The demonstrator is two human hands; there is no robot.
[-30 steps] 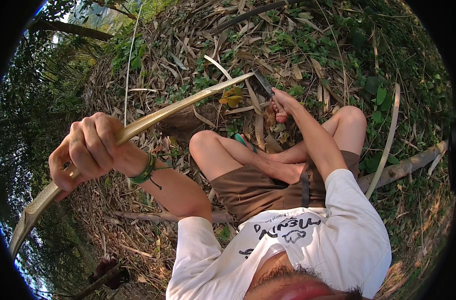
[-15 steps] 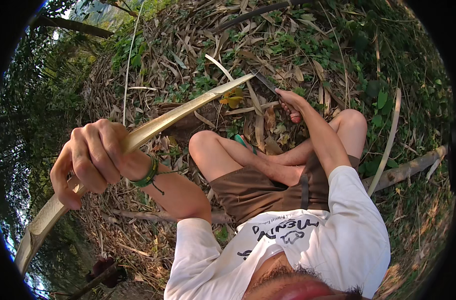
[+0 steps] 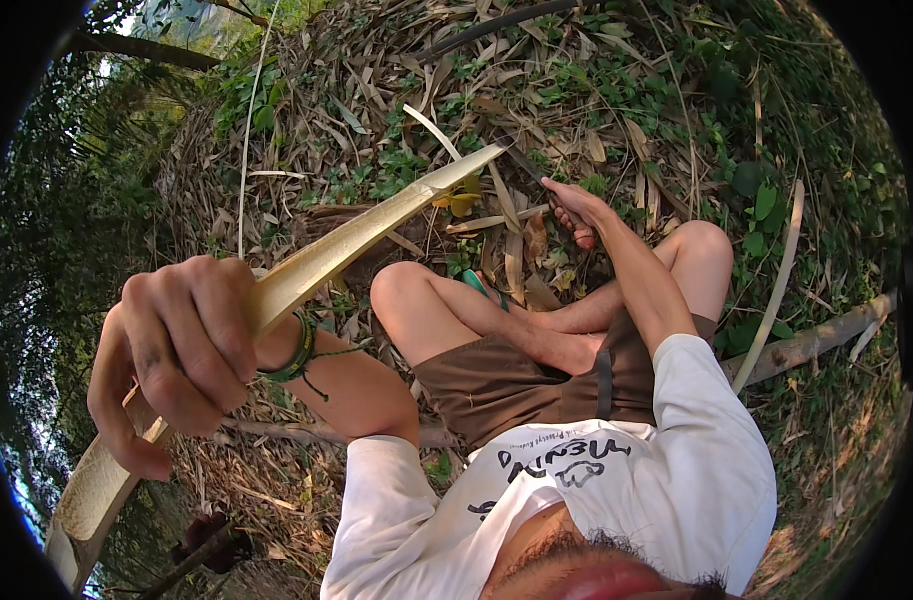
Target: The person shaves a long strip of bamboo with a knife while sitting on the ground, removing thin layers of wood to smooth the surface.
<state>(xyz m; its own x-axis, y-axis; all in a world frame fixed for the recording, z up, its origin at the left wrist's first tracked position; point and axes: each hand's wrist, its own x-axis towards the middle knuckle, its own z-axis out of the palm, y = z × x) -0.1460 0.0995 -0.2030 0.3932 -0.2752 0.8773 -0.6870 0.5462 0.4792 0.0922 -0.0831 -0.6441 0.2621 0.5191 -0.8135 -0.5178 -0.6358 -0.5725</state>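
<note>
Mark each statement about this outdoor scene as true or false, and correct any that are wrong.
1. The left hand grips a long, pale strip. True.
2. The right hand is empty. False: it holds a dark knife.
3. The person sits with their legs crossed. True.
4. A green bracelet is worn on the right arm. False: it is on the left arm.
5. The shorts are white. False: they are brown; the shirt is white.
</note>
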